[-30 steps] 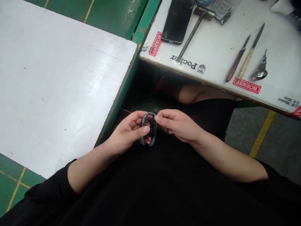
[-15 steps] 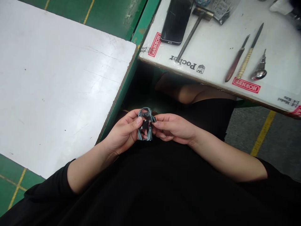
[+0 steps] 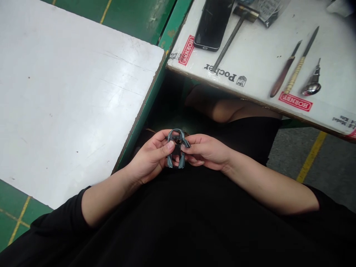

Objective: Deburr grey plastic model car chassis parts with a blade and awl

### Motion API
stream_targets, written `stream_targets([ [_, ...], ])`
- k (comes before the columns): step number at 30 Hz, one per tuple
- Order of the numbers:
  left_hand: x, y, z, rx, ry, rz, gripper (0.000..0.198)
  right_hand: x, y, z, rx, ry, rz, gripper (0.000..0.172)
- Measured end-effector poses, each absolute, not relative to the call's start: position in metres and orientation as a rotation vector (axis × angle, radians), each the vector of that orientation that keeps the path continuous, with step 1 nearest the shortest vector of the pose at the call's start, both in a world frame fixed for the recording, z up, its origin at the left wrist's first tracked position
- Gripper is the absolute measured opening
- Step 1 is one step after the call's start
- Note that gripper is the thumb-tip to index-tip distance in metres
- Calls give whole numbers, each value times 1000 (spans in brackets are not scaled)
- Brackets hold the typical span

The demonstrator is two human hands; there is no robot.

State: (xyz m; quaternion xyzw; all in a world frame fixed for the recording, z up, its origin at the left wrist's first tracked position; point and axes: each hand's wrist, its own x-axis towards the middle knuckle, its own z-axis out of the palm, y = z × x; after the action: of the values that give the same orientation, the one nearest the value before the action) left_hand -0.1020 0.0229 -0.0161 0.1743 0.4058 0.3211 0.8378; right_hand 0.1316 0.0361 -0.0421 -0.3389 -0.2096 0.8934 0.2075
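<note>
Grey-blue toy car shell [image 3: 177, 148] is pinched between both hands just above the person's black-clothed lap. The left hand [image 3: 150, 157] is closed on its left side with the thumb laid across the front, the right hand [image 3: 207, 152] grips its right edge with thumb and fingertips, and the fingers hide part of it. A white board [image 3: 69, 92] lies to the left, and on the bench [image 3: 264, 55] beyond, well apart, rest a phone [image 3: 213, 24], a hammer [image 3: 232, 35] and a wooden-handled tool [image 3: 283, 76].

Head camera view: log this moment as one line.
left hand: holds grey part | right hand: pinches its right side | where: over lap | bench: phone, hammer
</note>
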Motion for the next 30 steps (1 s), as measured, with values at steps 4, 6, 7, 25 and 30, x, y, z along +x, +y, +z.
stream_targets([
  [4, -101, 20, -17, 365, 869, 680, 50, 130, 37, -43, -952, -550, 2488, 46],
  [6, -101, 20, -18, 365, 869, 686, 49, 129, 36, -42, -954, -537, 2484, 46],
  [7, -101, 20, -18, 363, 870, 688, 50, 129, 36, -42, -955, -537, 2482, 46],
  [25, -109, 26, -15, 483, 907, 683, 41, 137, 38, -30, -1080, -864, 2072, 41],
  [30, -107, 27, -13, 370, 857, 672, 43, 134, 36, -31, -1072, -875, 2024, 43],
])
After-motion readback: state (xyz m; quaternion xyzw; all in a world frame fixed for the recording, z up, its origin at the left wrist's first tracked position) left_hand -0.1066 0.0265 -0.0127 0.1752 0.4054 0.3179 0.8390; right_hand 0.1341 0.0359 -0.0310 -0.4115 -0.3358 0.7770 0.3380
